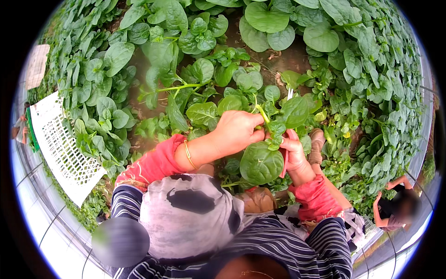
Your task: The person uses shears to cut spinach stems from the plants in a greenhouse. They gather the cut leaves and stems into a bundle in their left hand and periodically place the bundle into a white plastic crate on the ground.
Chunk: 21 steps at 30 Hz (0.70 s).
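Note:
My left hand (240,129) pinches a thick pale-green stem (263,113) of a leafy plant that looks like Malabar spinach. One broad leaf (262,163) hangs below my fingers, and another leaf (295,112) spreads above my right hand. In my right hand (293,150), close beside the left, is a cutting tool with a red handle (284,163). A bright metal tip (290,94) shows beyond the leaves in line with it; foliage and fingers hide the middle of the tool. More low plants (231,104) grow from brown soil around my hands.
Dense foliage (376,80) rises on both sides. A white lattice plastic crate (71,150) rests at left, with another pale crate (37,66) farther off. At right a person (395,205) reaches into the plants; another person (21,127) is far left. My shoe (316,144) stands among leaves.

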Each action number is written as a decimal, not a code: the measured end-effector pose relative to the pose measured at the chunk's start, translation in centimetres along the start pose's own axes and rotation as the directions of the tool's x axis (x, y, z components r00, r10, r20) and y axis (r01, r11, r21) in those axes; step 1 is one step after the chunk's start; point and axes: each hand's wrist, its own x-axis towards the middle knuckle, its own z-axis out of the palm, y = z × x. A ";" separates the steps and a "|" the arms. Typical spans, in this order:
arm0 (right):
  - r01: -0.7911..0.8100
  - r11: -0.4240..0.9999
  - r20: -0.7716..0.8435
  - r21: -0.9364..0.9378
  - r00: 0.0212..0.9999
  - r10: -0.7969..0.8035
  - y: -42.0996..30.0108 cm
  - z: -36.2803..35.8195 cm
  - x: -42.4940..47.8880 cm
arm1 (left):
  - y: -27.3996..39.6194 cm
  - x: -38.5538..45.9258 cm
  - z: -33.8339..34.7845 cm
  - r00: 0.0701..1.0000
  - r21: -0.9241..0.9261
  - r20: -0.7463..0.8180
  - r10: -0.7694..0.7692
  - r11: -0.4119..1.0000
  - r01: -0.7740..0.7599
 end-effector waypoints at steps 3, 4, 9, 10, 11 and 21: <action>-0.075 0.952 0.016 -0.295 0.996 0.084 -1.6 -1.2 -2.3 | -2.7 0.1 -1.4 0.976 0.153 -0.082 -0.202 0.965 0.213; -0.221 0.845 -0.038 -0.486 0.972 0.233 -3.7 0.1 -2.7 | -3.1 -0.4 -2.4 0.956 0.193 -0.103 -0.275 0.937 0.291; 0.085 -0.258 0.059 -0.962 0.993 0.105 -6.3 -4.8 -1.6 | -6.7 -2.0 -9.4 0.788 0.119 -0.071 -0.612 0.779 0.616; 0.047 -0.164 0.029 -0.985 0.993 0.111 -5.9 -4.1 -0.4 | -9.1 -3.1 -10.2 0.800 0.190 -0.129 -0.586 0.777 0.600; -0.001 -0.076 -0.009 -0.997 0.993 0.116 -5.4 -3.3 1.0 | -11.3 -3.9 -10.7 0.774 0.271 -0.139 -0.618 0.728 0.630; -0.443 0.496 -0.149 -0.747 0.838 0.525 4.3 4.6 18.7 | -17.7 -4.1 -10.9 0.779 0.443 -0.222 -0.586 0.652 0.616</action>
